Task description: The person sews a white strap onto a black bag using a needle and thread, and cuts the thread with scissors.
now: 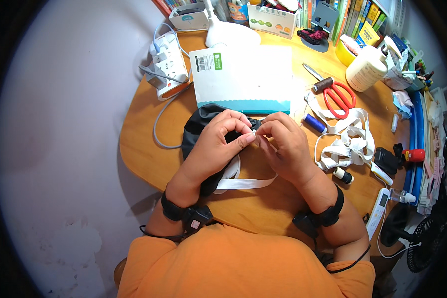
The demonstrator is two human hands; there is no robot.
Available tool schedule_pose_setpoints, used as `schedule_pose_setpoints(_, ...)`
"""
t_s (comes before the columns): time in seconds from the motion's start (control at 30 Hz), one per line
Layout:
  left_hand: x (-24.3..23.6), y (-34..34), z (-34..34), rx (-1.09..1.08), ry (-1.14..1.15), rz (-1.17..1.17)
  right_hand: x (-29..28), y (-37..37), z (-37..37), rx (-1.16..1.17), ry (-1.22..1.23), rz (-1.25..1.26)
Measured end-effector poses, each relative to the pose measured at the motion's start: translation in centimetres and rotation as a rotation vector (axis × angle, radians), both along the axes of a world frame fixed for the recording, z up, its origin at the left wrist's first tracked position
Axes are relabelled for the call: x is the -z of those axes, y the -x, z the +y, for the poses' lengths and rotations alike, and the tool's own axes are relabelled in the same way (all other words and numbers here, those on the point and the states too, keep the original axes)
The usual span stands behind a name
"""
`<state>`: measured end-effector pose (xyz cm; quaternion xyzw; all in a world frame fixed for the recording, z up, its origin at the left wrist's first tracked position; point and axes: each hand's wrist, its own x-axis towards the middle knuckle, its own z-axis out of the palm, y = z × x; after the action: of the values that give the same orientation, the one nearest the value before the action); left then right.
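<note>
My left hand point(222, 136) and my right hand point(283, 144) meet above the desk, thumbs and fingers closed in a pinch. A small white bit shows between the fingertips, seemingly part of the white elastic band point(246, 184). That flat band loops below the hands and runs up under my right hand. Black fabric point(196, 126) lies bunched beneath my left hand and forearm, and a gathered dark edge of it shows by the fingertips. Whether a needle or thread is in the pinch is too small to tell.
Beyond the hands lies a white and teal packet point(243, 74). To the right are red-handled scissors point(339, 99), a brown thread spool point(323, 85), a blue spool point(315, 123) and a heap of white elastic point(350, 144). A power strip point(169, 64) stands far left, a lotion bottle point(366, 68) far right.
</note>
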<state>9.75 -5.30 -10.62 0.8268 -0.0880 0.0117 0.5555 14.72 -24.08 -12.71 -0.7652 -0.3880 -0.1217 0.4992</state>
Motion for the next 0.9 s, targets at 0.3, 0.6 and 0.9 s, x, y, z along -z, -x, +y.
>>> schedule_pose_setpoints(0.3, -0.6, -0.02, 0.17, 0.042, -0.065, 0.024, -0.13, -0.03, -0.13, 0.017, 0.099, -0.191)
schedule_pose_setpoints(0.6, -0.45, -0.12, 0.17, 0.054, -0.144, -0.036, -0.1, -0.13, -0.24, 0.021, 0.191, -0.333)
schedule_pose_setpoints(0.9, -0.52, -0.21, -0.24, 0.042, -0.242, -0.135, 0.08, -0.09, -0.35, 0.024, 0.234, -0.37)
